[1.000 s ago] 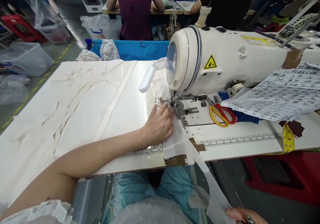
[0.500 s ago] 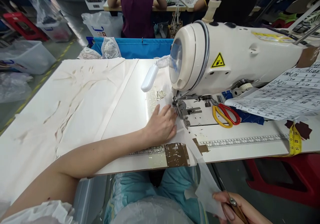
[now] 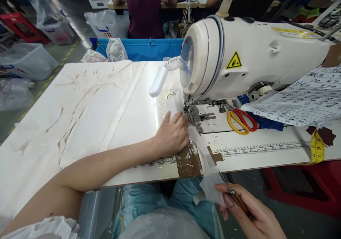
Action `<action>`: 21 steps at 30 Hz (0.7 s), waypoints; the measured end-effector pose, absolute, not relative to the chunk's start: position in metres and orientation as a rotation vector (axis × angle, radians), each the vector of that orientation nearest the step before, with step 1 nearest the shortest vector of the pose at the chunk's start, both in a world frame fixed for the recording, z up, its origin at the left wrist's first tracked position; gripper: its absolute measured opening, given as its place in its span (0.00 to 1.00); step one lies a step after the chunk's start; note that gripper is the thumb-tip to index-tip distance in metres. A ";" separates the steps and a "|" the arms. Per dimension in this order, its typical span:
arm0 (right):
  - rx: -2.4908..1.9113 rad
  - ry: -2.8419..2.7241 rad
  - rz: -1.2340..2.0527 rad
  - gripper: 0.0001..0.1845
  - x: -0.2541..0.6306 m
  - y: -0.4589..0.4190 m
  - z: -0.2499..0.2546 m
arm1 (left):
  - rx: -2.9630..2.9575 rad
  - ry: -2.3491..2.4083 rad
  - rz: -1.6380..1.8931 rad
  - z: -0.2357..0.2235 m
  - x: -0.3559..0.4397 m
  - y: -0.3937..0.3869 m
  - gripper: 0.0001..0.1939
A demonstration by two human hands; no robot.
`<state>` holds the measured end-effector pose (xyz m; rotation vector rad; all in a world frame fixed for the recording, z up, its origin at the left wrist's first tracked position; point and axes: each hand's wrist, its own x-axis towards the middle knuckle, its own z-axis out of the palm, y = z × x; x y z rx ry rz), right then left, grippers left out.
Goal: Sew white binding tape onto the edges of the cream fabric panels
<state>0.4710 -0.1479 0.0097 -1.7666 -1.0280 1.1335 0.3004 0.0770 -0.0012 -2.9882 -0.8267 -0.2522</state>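
My left hand (image 3: 172, 132) lies palm down on the sewing table, fingers spread over white fabric right beside the needle area. The sewing machine (image 3: 206, 56) stands above, its presser foot (image 3: 188, 110) just past my fingertips. From the foot a thin white fabric strip (image 3: 210, 173) runs down over the table's front edge. Below that edge, my right hand (image 3: 245, 207) pinches the strip's lower part between thumb and fingers. The same hand grips an awl (image 3: 238, 198) with a wooden handle, its thin metal point directed up and left.
Red-and-yellow scissors (image 3: 241, 121) lie right of the needle area, below a handwritten sheet (image 3: 298, 95). A yellow tape measure (image 3: 317, 148) hangs at the right edge. White cloth (image 3: 71, 104) covers the table's left. Blue fabric bin (image 3: 144, 49) and a person in purple (image 3: 145, 10) are beyond.
My right hand has moved up and left, nearer the table edge, with the strip and awl. The strip has slid further under the machine. My left hand stays nearly in place.
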 end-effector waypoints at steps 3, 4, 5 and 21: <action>-1.693 -1.076 1.047 0.16 0.464 -0.138 0.008 | -2.991 -0.835 -0.262 -0.002 0.301 0.076 0.23; -1.680 -1.088 1.031 0.16 0.462 -0.135 0.007 | -2.990 -0.840 -0.265 -0.002 0.301 0.076 0.23; -1.671 -1.104 1.038 0.15 0.462 -0.133 0.007 | -2.988 -0.844 -0.270 -0.002 0.301 0.076 0.23; -1.482 -0.640 1.299 0.18 0.409 -0.121 -0.008 | -2.923 -0.820 -0.194 0.009 0.301 0.085 0.19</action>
